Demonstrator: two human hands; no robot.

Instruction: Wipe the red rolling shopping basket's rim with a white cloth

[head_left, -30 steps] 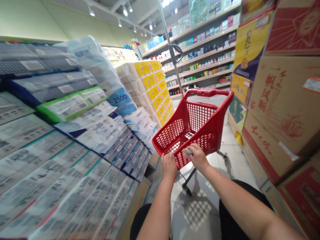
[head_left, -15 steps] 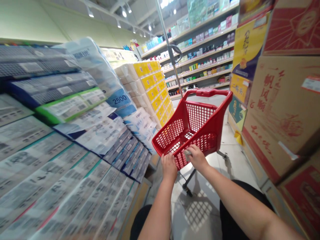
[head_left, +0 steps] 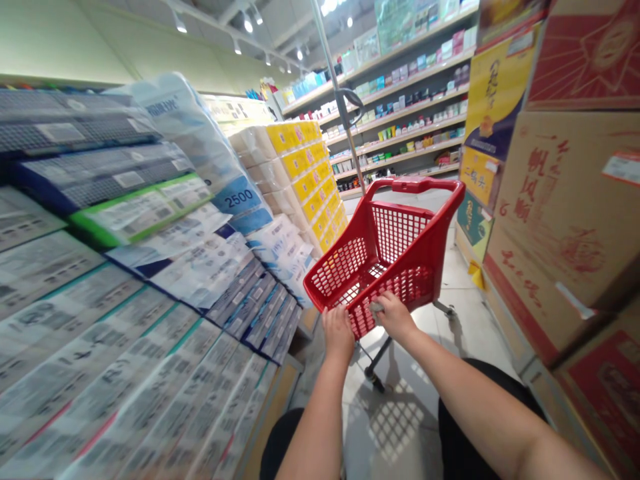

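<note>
A red plastic shopping cart stands in the aisle, its basket showing nothing inside. My left hand is closed over the near rim of the basket, at its left corner. Beside it, my right hand is closed on a small greyish cloth, held against the red mesh of the cart's near side. The tips of some of its fingers are hidden.
Stacked tissue packs line the left, with yellow-labelled packs farther back. Cardboard boxes rise on the right. Behind the cart are a metal pole and shelves of goods.
My right hand has shifted very slightly downward with the cloth. The cart and my left hand look the same.
</note>
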